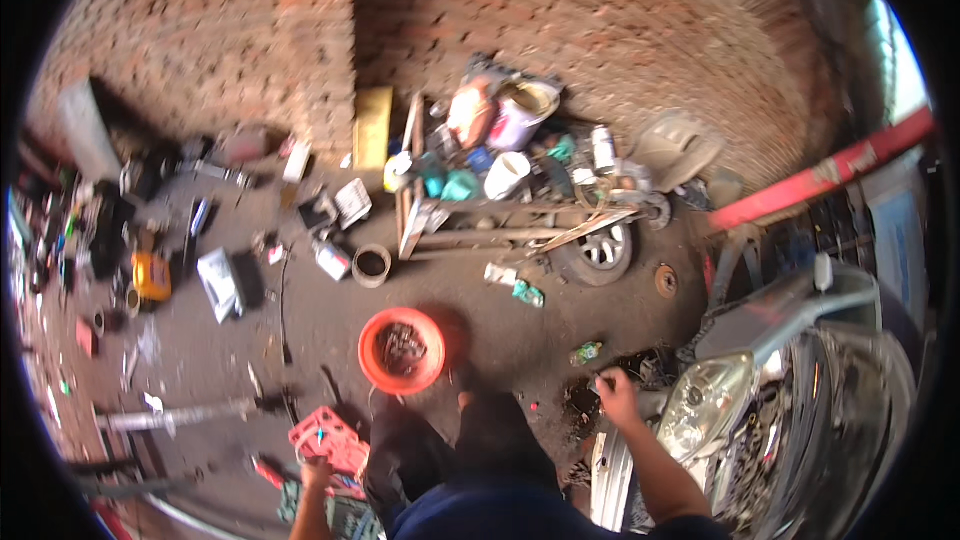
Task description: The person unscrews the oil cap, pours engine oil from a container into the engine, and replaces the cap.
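My left hand (316, 471) is low in the picture, over a red plastic case (326, 431) beside my left leg. Blur hides whether its fingers hold anything. Out to the right, my right hand (619, 397) is in the air with fingers curled, near the headlight (705, 397) of a car with its engine bay exposed. Something small and dark shows at its fingertips, too blurred to name. On the floor in front of my feet stands an orange plastic basin (366, 352), with small metal parts (401, 349) inside.
A metal frame (480, 236) full of buckets and containers stands towards the brick wall (585, 22), a wheel (600, 251) by it. A yellow jug (152, 276), a silver container (220, 285) and a metal bar (180, 418) lie left. A red beam (825, 172) slants at right.
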The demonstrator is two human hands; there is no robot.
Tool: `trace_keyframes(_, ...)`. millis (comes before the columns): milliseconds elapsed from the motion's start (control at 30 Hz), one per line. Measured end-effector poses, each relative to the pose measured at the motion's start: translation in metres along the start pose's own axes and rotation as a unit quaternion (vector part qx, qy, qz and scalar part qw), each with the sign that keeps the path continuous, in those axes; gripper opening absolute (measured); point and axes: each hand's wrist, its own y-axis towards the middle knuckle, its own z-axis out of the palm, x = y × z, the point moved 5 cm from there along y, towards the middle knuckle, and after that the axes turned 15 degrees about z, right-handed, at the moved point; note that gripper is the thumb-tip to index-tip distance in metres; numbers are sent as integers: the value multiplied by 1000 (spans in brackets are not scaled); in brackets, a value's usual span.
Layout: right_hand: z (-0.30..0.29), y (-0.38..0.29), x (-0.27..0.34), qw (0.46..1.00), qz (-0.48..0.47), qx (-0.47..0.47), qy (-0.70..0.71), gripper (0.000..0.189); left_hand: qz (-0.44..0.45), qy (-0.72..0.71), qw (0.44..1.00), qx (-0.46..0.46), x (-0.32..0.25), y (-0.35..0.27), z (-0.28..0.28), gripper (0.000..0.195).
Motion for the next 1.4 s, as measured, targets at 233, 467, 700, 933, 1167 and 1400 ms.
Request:
trace_keyframes(233,-17,-274,-171,689,425,258,528,20,-3,-81,984,-158,-118,205,-157,21)
trace_keyframes(467,-21,-468,-202,666,199,174,697,31,676,178,705,-118,-406,310,-52,25)
trace_keyframes(700,0,-545,-271,521,219,-63,822,36,650,-116,710,244,-790,-3,169,20)
trace_keyframes(933,-34,-651,-280,734,253,-432,459,45,834,-351,328,272,-963,-356,146,43)
trace_keyframes(1167,33,-717,-304,639,391,-431,503,49,904,-410,66,99,-964,-497,56,49)
trace_keyframes(1400,40,-776,-244,495,394,-610,477,48,866,-473,12,162,-968,-513,103,48)
